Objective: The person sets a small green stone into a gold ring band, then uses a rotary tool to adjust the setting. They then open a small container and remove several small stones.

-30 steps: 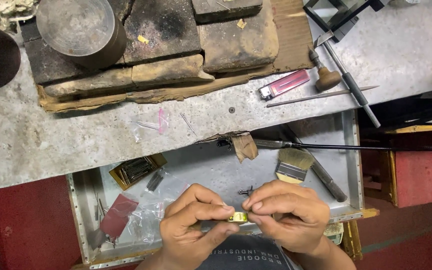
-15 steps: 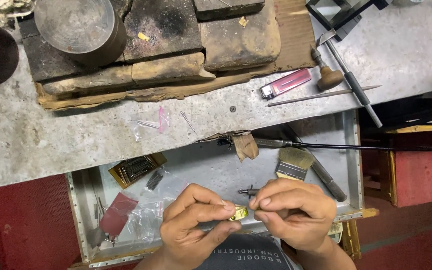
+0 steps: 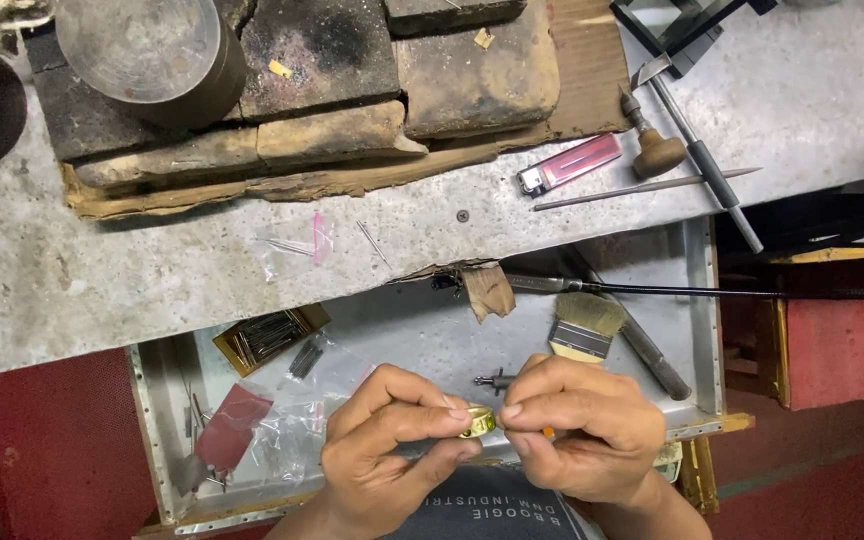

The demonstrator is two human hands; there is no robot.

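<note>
A small gold-coloured ring (image 3: 478, 423) sits between the fingertips of both my hands, low in the head view over an open metal drawer (image 3: 704, 330). My left hand (image 3: 392, 450) pinches it from the left with thumb and forefinger. My right hand (image 3: 577, 430) closes on it from the right, and a bit of orange shows under those fingers. What that orange piece is, I cannot tell.
The drawer holds a flat brush (image 3: 584, 328), a red packet (image 3: 232, 425), clear plastic bags (image 3: 302, 400) and a small tray of pins (image 3: 267, 335). On the grey bench lie a pink lighter (image 3: 569, 164), a wooden-handled tool (image 3: 652, 145), scorched bricks (image 3: 332, 60) and a metal pot (image 3: 147, 50).
Both hands have stayed over the drawer and the ring has turned a little between the fingertips. The view has shifted slightly.
</note>
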